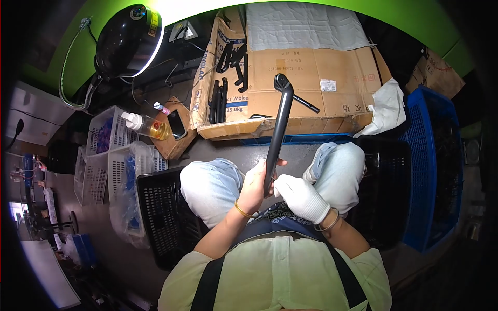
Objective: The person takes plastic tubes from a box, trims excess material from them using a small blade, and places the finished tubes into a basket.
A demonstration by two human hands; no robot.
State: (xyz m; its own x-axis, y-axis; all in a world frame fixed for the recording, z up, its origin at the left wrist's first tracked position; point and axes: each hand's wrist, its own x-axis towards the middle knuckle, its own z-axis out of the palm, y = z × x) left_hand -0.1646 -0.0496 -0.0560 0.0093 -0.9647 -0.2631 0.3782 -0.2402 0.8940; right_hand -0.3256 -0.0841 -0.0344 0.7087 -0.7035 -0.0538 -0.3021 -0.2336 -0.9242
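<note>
My bare left hand [252,187] is wrapped round the lower part of a long black tube [278,132], which looks like a bicycle seatpost with a bent, ring-like top end. The tube stands tilted over my lap, its top reaching across the cardboard. My right hand [301,196], in a white knitted glove, is closed beside the tube's lower end. Whatever its fingers pinch is hidden. A thinner black rod [306,103] shows behind the tube's top; whether it is joined to the tube I cannot tell.
Ahead is a cardboard box [301,126] with several black parts [223,101] at its left. A black lamp [127,41], pump bottle [150,127] and phone [177,124] are to the left. Black crates [165,217] flank my legs; a blue crate [428,171] stands right.
</note>
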